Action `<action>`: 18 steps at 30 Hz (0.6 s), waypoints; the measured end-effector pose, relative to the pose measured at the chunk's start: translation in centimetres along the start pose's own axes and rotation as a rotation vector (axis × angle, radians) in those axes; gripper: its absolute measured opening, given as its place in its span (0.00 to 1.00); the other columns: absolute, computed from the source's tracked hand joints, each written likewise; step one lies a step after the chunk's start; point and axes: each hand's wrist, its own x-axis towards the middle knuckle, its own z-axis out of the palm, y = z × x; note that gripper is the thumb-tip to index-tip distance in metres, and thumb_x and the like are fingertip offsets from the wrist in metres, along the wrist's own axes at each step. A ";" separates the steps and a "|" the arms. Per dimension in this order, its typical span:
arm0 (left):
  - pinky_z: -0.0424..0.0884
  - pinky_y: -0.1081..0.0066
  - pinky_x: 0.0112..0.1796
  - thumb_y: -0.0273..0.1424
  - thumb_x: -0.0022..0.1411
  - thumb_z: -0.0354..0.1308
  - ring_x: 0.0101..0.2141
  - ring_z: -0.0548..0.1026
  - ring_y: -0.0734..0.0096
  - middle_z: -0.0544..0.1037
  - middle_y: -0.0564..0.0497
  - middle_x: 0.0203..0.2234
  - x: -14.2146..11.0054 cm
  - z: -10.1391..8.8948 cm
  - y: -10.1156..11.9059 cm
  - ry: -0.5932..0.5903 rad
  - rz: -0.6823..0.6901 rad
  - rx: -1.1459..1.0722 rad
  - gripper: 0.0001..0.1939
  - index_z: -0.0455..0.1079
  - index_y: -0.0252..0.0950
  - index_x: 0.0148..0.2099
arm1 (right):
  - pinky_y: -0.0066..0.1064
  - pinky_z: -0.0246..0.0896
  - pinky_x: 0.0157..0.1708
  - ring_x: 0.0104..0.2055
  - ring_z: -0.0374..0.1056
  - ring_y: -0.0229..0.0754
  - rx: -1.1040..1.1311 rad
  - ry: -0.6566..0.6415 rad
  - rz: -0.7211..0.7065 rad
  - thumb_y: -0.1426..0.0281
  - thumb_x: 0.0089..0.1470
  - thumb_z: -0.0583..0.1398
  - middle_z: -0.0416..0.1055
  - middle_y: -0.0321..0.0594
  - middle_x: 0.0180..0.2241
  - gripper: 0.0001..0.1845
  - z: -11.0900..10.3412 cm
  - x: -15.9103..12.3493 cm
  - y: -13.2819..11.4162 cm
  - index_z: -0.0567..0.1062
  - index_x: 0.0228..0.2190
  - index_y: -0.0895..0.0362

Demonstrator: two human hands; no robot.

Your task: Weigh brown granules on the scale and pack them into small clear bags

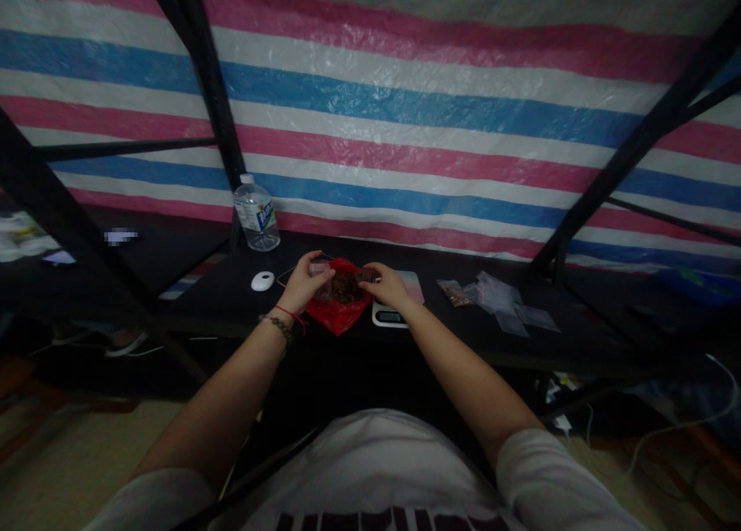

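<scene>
In the head view, the left hand [301,285] has its fingers around a small translucent item [318,268] and the right hand [387,285] pinches a brown clump [366,275], both at the red bag [339,319] of brown bits [346,289] on the desk [220,299], beside the scale [389,317].

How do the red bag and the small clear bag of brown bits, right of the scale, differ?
The red bag is larger; the small clear bag is see-through and smaller. The red bag gapes open between the left hand and right hand; the small clear bag lies untouched. Both hold brown bits.
</scene>
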 end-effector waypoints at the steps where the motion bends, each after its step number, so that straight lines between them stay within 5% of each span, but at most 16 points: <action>1: 0.72 0.66 0.41 0.40 0.48 0.65 0.37 0.75 0.68 0.75 0.46 0.39 -0.1 0.1 0.1 -0.001 0.001 -0.023 0.37 0.60 0.34 0.59 | 0.37 0.64 0.49 0.46 0.70 0.43 -0.039 0.022 0.008 0.70 0.44 0.66 0.74 0.41 0.45 0.22 -0.6 -0.2 0.2 0.74 0.44 0.55; 9: 0.72 0.71 0.32 0.42 0.49 0.65 0.27 0.73 0.74 0.75 0.51 0.33 -1.0 1.7 0.9 -0.029 -0.003 -0.103 0.39 0.58 0.35 0.61 | 0.37 0.63 0.50 0.45 0.72 0.43 -0.159 0.227 0.098 0.67 0.45 0.65 0.76 0.42 0.42 0.23 -5.2 -1.5 4.2 0.73 0.45 0.56; 18: 0.72 0.70 0.36 0.40 0.51 0.63 0.31 0.75 0.71 0.76 0.51 0.32 -3.6 3.8 2.9 -0.164 0.073 -0.016 0.36 0.59 0.36 0.60 | 0.39 0.61 0.50 0.46 0.70 0.46 -0.325 0.224 0.147 0.66 0.47 0.64 0.76 0.43 0.43 0.29 -5.4 -3.1 6.9 0.70 0.52 0.57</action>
